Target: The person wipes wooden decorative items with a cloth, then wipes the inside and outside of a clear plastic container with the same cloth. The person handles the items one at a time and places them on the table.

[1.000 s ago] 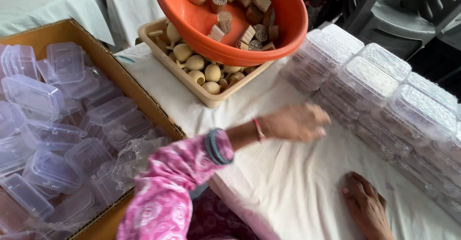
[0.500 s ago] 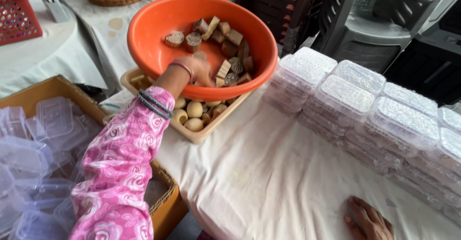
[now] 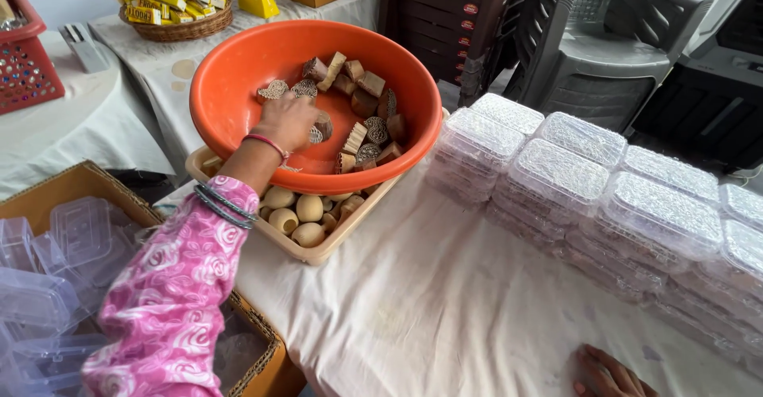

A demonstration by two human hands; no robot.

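My left hand (image 3: 290,123), in a pink flowered sleeve with bangles, reaches into a large orange bowl (image 3: 230,71). Its fingers curl around one of the carved wooden blocks (image 3: 362,115) heaped in the bowl. The bowl rests on a tan tray (image 3: 338,242) that holds round wooden pieces (image 3: 308,206). My right hand (image 3: 608,371) lies flat on the white cloth (image 3: 429,302) at the bottom edge, partly cut off, and holds nothing.
Stacks of shut clear plastic boxes (image 3: 588,174) line the right side of the table. A cardboard box (image 3: 60,186) on the left holds empty clear containers (image 3: 79,230). Behind are a wicker basket of yellow packets (image 3: 179,7), a red basket (image 3: 28,63) and stacked plastic chairs (image 3: 604,39).
My left hand has left the cloth near the boxes, gone up into the orange bowl and closed over the blocks. My right hand has stayed on the cloth. The view has tilted up.
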